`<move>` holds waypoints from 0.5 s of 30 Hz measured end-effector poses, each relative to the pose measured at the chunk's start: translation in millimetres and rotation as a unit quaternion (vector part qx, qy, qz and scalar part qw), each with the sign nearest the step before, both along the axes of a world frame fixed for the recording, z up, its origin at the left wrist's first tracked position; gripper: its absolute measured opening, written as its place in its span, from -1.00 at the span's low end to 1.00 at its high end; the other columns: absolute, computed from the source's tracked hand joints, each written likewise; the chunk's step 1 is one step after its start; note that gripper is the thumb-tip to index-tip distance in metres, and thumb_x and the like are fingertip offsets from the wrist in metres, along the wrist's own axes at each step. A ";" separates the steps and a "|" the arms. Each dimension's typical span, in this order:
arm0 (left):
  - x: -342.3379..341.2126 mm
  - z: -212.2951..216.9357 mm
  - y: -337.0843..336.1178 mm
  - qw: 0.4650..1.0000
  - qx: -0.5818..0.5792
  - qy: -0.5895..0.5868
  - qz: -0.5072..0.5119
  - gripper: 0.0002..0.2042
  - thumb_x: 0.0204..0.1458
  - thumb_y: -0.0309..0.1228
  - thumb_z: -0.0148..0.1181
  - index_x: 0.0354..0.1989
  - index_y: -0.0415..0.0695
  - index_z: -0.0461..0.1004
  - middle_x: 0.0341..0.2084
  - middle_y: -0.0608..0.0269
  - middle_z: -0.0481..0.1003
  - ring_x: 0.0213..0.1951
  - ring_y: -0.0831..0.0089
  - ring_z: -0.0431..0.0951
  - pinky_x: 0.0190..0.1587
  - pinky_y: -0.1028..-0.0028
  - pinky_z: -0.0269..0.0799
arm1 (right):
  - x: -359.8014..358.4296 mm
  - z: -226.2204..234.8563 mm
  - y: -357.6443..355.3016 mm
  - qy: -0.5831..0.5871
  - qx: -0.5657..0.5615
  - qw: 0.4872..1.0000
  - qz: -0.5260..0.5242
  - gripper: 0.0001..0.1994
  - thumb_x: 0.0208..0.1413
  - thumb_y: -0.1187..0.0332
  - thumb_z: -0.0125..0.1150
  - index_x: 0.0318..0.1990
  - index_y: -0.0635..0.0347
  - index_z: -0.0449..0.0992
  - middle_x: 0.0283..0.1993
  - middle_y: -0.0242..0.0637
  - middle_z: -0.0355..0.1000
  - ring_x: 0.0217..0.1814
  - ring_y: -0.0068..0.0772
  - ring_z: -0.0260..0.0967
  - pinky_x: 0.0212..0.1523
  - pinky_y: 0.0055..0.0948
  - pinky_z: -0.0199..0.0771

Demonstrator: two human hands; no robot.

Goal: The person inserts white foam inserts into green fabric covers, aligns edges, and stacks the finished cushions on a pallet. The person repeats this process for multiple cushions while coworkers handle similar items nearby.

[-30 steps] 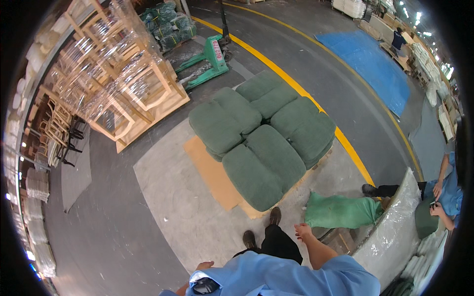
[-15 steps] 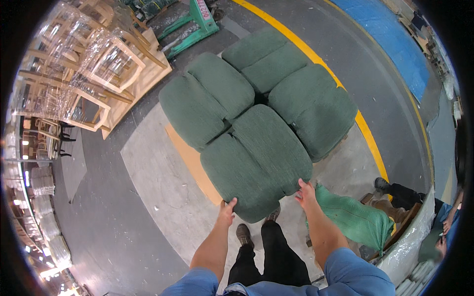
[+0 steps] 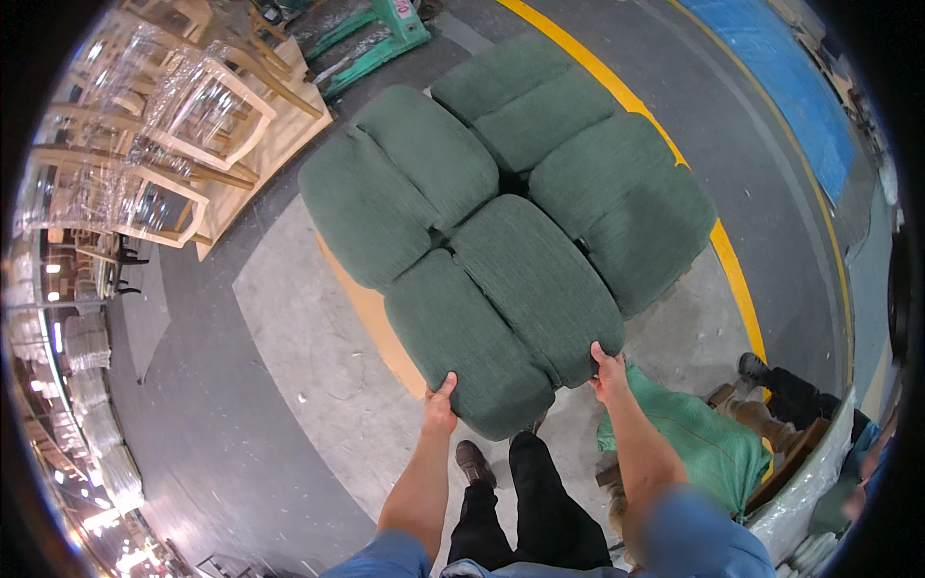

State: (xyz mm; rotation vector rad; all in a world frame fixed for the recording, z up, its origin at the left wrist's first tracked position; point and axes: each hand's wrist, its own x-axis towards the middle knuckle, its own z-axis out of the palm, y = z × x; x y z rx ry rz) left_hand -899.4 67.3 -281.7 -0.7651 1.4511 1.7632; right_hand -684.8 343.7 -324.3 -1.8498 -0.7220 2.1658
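Several dark green upholstered cushions lie close together, each with a groove across its middle. The nearest cushion point(image 3: 540, 289) is gripped by its near edge in both hands. My left hand point(image 3: 441, 403) holds its left near corner, thumb on top and the other fingers hidden underneath. At the right near corner, my right hand point(image 3: 607, 374) grips in the same way. Beyond it are a left cushion point(image 3: 395, 183), a far cushion point(image 3: 530, 101) and a right cushion point(image 3: 626, 202), all touching or nearly touching.
A tan board point(image 3: 361, 299) shows beneath the cushions. At left, film-wrapped wooden chair frames point(image 3: 207, 116) stand on a pallet, near a green pallet jack point(image 3: 385, 43). A green sack point(image 3: 694, 433) lies at right, near another person's shoe point(image 3: 753, 367). A yellow line point(image 3: 737, 279) curves across the floor.
The cushions look slightly larger and more spread out in view. The near cushion's groove shows more clearly. My right hand has shifted slightly right and up; both hands keep their hold.
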 end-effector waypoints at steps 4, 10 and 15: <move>-0.8 -3.8 -7.7 0.998 -0.003 0.038 -0.048 -0.22 0.17 -0.36 0.51 0.52 -0.12 0.21 0.36 0.06 0.44 0.37 0.12 0.43 0.44 0.07 0.31 | 4.7 -0.5 -14.0 -0.005 0.010 1.000 0.024 -0.19 0.15 0.01 0.57 0.48 -0.23 0.22 0.35 -0.40 0.43 0.24 -0.20 0.45 0.00 0.02 0.54; -17.3 17.8 -6.6 0.835 -0.402 0.166 -0.339 -0.20 0.24 -0.15 0.42 0.55 -0.19 0.15 0.32 -0.08 0.45 0.33 0.09 0.47 0.38 0.23 0.36 | -8.3 21.4 -33.4 -0.120 0.060 0.985 0.106 -0.18 0.24 -0.04 0.46 0.53 -0.11 0.12 0.23 -0.25 0.42 -0.05 -0.23 0.52 -0.15 -0.08 0.63; 1.1 97.6 -24.7 0.900 -0.198 0.141 -0.362 -0.33 0.29 -0.22 0.35 0.52 -0.11 0.23 0.24 0.07 0.49 -0.07 0.38 0.53 -0.21 0.31 0.57 | 105.7 20.7 -93.6 -0.130 0.188 0.960 0.164 -0.25 0.25 -0.01 0.46 0.47 -0.05 0.22 -0.18 -0.28 0.42 -0.38 -0.37 0.46 -0.47 -0.33 0.44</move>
